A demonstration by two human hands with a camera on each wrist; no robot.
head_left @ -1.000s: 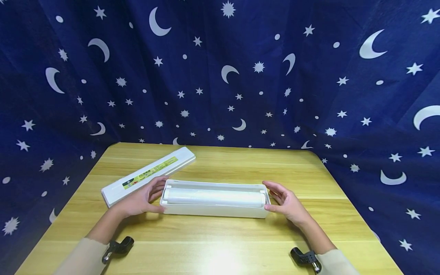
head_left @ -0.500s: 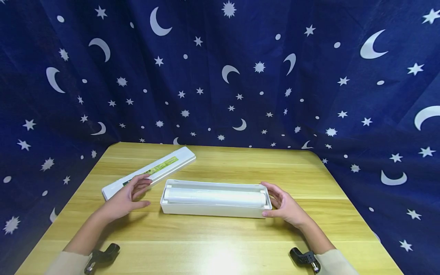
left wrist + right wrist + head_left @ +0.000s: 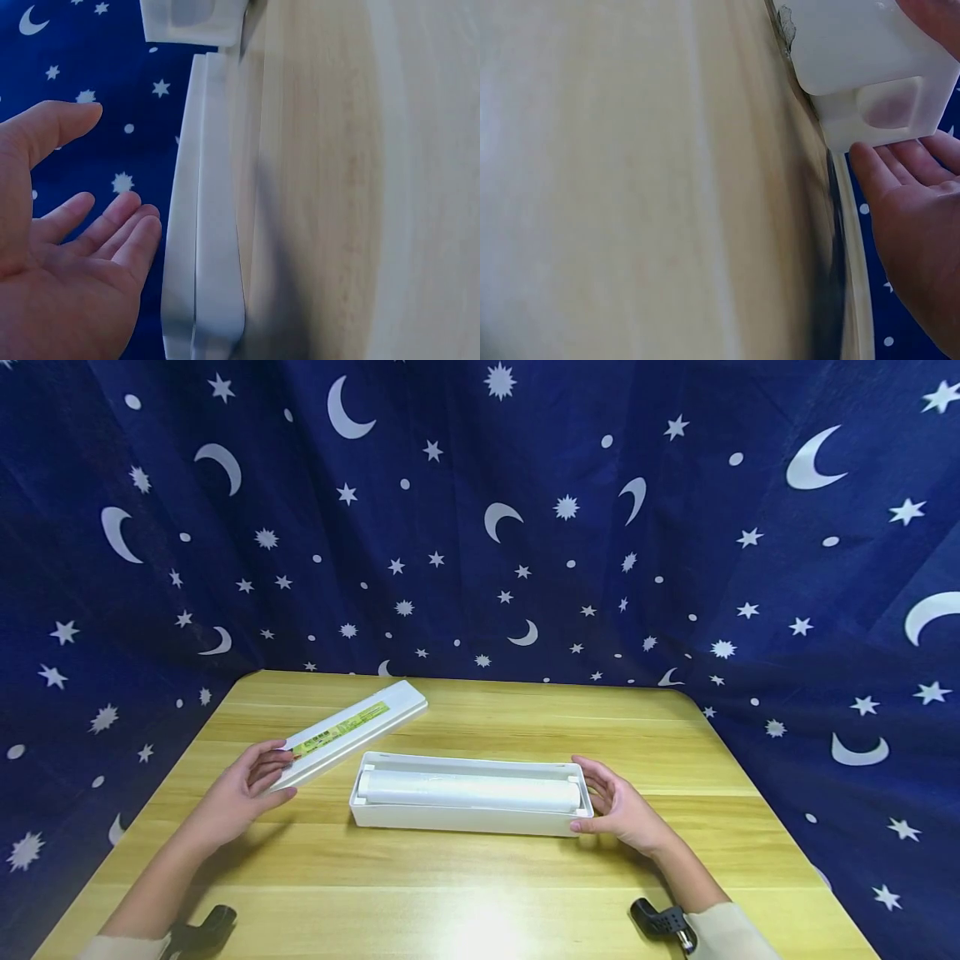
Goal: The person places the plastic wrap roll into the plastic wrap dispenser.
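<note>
An open, long white cling film box [image 3: 465, 820] stands mid-table in the head view, with a whitish roll of film [image 3: 468, 791] lying inside. My right hand [image 3: 628, 812] holds its right end, thumb at the front corner and fingers at the back. The right wrist view shows that end of the box [image 3: 840, 45] between thumb and fingers. To the left lies the white lid [image 3: 337, 735] with a yellow-green label. My left hand [image 3: 234, 800] is over the lid's near end, fingers spread and holding nothing. In the left wrist view, the lid [image 3: 219, 217] is just beyond the fingertips.
The light wooden table [image 3: 480, 885] runs up to a dark blue curtain [image 3: 450, 527] with white moons and stars behind and at both sides. The lid lies slanted, its far end behind the box's left end. A black wrist mount [image 3: 660, 922] sits on each forearm.
My left hand has let go of the box's left end and moved left to the lid's near end. My right hand has stayed at the box, which has hardly moved.
</note>
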